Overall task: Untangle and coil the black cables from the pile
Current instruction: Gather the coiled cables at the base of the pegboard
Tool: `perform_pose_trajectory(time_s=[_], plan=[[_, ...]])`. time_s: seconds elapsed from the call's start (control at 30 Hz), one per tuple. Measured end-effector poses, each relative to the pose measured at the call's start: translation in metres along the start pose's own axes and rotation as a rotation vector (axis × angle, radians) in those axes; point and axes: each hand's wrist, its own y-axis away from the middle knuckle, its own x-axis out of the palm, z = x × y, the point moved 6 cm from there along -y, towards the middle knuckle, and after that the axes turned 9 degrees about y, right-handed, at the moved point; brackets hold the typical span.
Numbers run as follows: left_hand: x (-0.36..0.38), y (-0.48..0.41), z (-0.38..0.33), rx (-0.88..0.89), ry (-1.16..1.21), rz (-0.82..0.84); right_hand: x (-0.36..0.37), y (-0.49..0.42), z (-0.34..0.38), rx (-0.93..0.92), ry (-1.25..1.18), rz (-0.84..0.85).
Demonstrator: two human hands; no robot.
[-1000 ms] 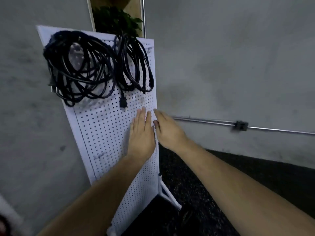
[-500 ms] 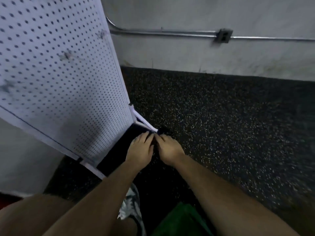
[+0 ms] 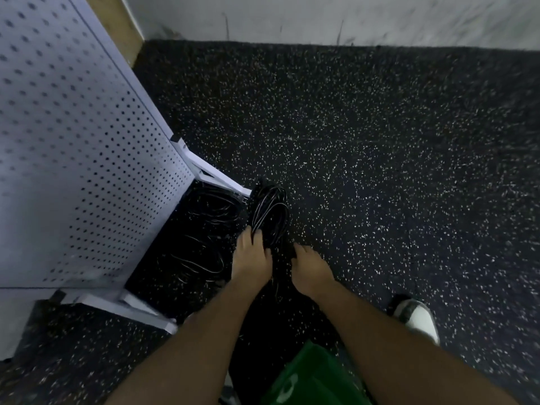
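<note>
A looped bundle of black cable (image 3: 270, 211) lies on the dark speckled floor just off the pegboard's foot. My left hand (image 3: 251, 260) reaches down to it, and its fingers curl into the bundle's near end. My right hand (image 3: 311, 268) is beside it on the right, fingers pointing down at the dark spot by the bundle; whether it holds any cable is hidden. More loose black cable (image 3: 204, 229) sprawls in a pile to the left, under the pegboard's base.
A white pegboard stand (image 3: 87, 147) leans at the left, its metal feet (image 3: 216, 176) sticking out beside the cables. A grey wall (image 3: 321, 19) bounds the floor at the back. A green object (image 3: 309, 378) and a shoe (image 3: 418, 317) are near me.
My view has tilted from the pegboard down to the floor. Both hands dropped from the board to its foot, and my left hand now has the cable bundle in its fingers.
</note>
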Motion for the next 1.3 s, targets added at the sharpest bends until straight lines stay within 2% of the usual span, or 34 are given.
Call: perform_pose_trajectory(time_s=[0.13,0.27,0.37,0.43,0.53,0.67,0.83,0.97,1.13,1.3], plan=[[0.001,-0.058,0.011,-0.115,0.068,0.013,-0.006,-0.054,0.011,0.067,-0.339,-0.053],[0.020,-0.090,0.021,-0.238,0.169,0.093,0.004,-0.097,0.013,0.315,-0.663,-0.006],[0.026,-0.101,0.027,-0.305,0.133,0.056,0.015,-0.116,0.005,0.531,-0.786,0.021],[0.029,-0.111,0.029,-0.312,0.092,0.052,0.019,-0.127,0.002,0.594,-0.797,0.055],[0.029,-0.125,0.031,-0.350,0.126,0.055,0.021,-0.140,0.001,0.576,-0.673,0.110],[0.038,-0.130,0.033,-0.375,0.161,0.146,0.021,-0.139,-0.006,0.497,-0.560,0.087],[0.049,-0.102,0.021,-0.359,0.166,0.185,0.030,-0.103,-0.022,0.522,-0.637,0.044],[0.042,-0.079,-0.005,-0.299,0.421,0.176,0.010,-0.069,-0.027,0.486,-0.854,-0.042],[-0.026,-0.042,-0.065,-0.150,0.655,0.005,-0.074,-0.021,-0.013,0.297,-0.969,-0.223],[-0.133,0.011,-0.120,-0.040,0.907,-0.080,-0.186,0.044,0.029,0.043,-1.017,-0.343]])
